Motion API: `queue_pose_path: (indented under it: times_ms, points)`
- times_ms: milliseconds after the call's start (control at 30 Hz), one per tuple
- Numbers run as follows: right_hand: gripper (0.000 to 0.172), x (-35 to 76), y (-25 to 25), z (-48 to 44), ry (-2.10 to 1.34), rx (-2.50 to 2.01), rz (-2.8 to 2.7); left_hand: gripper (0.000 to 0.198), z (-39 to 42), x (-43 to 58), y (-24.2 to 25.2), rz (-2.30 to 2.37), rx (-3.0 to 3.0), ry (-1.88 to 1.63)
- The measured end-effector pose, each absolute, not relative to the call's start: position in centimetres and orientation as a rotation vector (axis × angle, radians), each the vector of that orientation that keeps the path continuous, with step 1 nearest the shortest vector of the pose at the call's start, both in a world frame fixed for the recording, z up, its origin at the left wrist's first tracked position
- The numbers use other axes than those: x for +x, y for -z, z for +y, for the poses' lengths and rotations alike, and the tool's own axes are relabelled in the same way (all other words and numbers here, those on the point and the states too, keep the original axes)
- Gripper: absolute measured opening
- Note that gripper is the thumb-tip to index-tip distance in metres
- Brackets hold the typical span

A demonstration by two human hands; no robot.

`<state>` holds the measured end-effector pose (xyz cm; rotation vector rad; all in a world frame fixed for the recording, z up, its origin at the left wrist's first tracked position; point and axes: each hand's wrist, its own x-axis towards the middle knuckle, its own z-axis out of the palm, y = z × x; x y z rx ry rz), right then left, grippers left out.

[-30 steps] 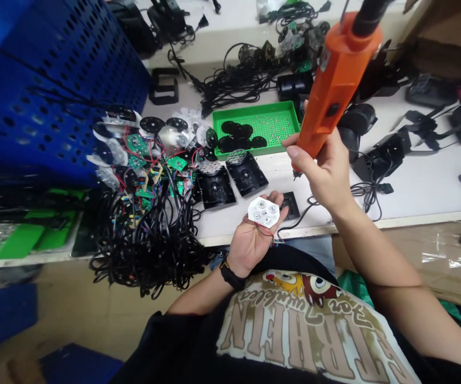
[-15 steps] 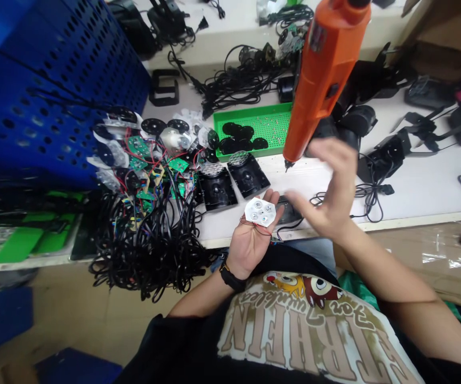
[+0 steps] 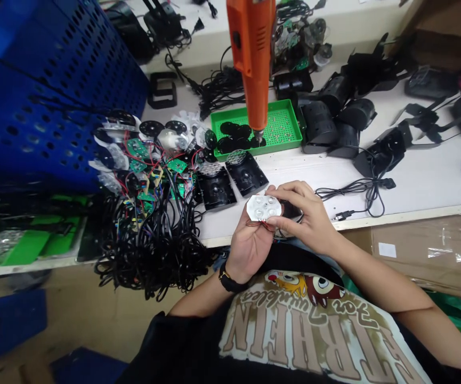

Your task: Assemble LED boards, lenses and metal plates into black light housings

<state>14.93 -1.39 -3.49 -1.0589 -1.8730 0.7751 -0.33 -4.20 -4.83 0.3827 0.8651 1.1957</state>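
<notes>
**Lens Plate: Two-Hand Hold**

Work at the near edge of the bench [image 3: 414, 186], below the orange driver [image 3: 252, 58] hanging over the green tray [image 3: 282, 128].

Left hand [image 3: 250, 245]: cupped, palm up, cradling the white lens plate [image 3: 264, 208].

Right hand [image 3: 310, 218]: fingers curled, pinching the plate's right edge.

Recommended: keep the plate level, grip edges only, and leave the red wires [image 3: 260, 225] unpinched.

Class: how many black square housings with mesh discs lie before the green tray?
2 housings: one beside the black cable heap, the other just right of it, nearer the green tray. Others may hide behind the right hand.
</notes>
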Motion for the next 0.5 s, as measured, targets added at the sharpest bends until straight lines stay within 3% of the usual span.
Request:
queue_pose_path:
  times_ms: [500]
  points:
    - [0.039, 15.57, 3.36, -1.43, -0.891, -1.030, -1.839, 0.040, -4.90, -0.19, 5.51, 0.921, 0.397, -1.206]
